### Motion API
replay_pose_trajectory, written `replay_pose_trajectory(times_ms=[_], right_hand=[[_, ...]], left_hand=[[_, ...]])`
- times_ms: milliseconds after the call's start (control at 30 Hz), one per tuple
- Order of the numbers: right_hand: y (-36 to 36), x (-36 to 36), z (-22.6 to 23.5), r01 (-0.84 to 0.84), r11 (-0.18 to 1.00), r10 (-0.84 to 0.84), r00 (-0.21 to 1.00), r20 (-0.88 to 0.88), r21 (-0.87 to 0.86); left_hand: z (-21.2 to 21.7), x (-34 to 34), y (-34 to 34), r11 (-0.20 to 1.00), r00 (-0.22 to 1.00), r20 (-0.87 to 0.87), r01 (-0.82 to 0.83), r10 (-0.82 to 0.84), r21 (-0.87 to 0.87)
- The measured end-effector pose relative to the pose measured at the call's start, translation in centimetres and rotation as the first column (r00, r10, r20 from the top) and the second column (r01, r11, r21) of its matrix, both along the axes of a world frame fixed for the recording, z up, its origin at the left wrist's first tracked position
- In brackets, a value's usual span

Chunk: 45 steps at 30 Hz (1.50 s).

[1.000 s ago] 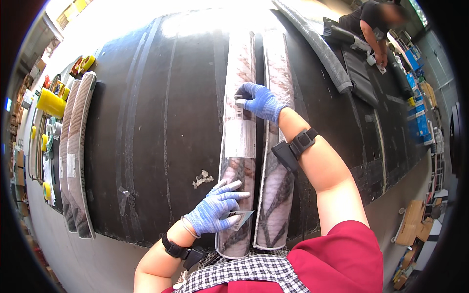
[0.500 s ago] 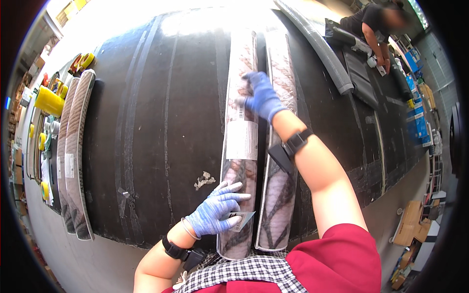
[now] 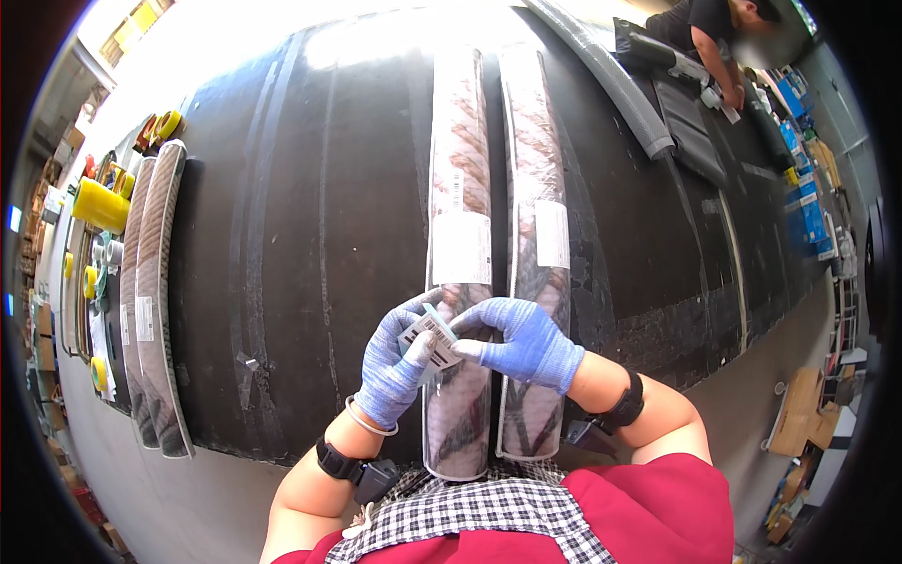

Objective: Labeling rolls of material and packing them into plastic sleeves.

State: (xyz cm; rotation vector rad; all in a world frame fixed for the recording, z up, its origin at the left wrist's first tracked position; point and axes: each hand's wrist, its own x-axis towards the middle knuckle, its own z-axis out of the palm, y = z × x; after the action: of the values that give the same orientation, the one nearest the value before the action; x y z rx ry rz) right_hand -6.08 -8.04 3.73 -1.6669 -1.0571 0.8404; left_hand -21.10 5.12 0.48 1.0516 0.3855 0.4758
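Observation:
Two rolled rugs in clear film lie side by side before me: a left roll [image 3: 458, 141] and a right roll [image 3: 534, 141], each bearing a white label. Over the left roll, my left hand [image 3: 383, 368], in a blue-and-white glove, grips a small stack of printed barcode stickers [image 3: 434, 342] with the thumb on top. My right hand [image 3: 528, 348], gloved alike, pinches the upper right edge of the stickers between thumb and fingers. Whether one sticker is parted from the rest I cannot tell.
The black table [image 3: 282, 207] carries strips of clear tape. At the left lie two more rolled rugs [image 3: 155, 282], beside yellow tape rolls [image 3: 101, 205]. A long grey film roll [image 3: 611, 80] lies far right, near a co-worker [image 3: 705, 38] handling something black.
My right hand has come back from the far part of the rolls to the stickers. My left hand has lifted them upward. Both rolls have shifted slightly; the right roll's label now shows.

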Motion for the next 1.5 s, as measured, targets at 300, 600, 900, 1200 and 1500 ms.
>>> replay_pose_trajectory(times_ms=[300, 600, 900, 1200, 1500], right_hand=[[-1.9, -1.0, 0.4, 0.060, 0.998, -0.057, 0.996, 0.064, -0.035], [-3.3, 0.6, 0.5, 0.282, 0.957, -0.289, 0.938, 0.190, 0.063], [-3.4, 19.6, -6.9, 0.538, 0.834, -0.493, 0.825, -0.278, 0.119], [-2.3, 21.0, -8.9, 0.491, 0.865, -0.462, 0.861, -0.212, 0.108], [-2.1, 20.4, -9.9, 0.523, 0.834, -0.515, 0.852, -0.090, 0.176]], left_hand=[[0.0, -0.4, -0.2, 0.975, 0.993, -0.107, 0.078, -0.057, 0.207], [0.8, 1.4, -1.5, 0.962, 0.949, -0.298, -0.018, 0.102, 0.273], [1.9, 4.4, -4.2, 0.324, 0.811, -0.178, 0.410, -0.557, 0.853], [0.2, 5.2, -4.5, 0.228, 0.765, -0.294, 0.494, -0.573, 0.839], [0.2, 5.5, -4.7, 0.238, 0.773, -0.300, 0.496, -0.559, 0.835]])
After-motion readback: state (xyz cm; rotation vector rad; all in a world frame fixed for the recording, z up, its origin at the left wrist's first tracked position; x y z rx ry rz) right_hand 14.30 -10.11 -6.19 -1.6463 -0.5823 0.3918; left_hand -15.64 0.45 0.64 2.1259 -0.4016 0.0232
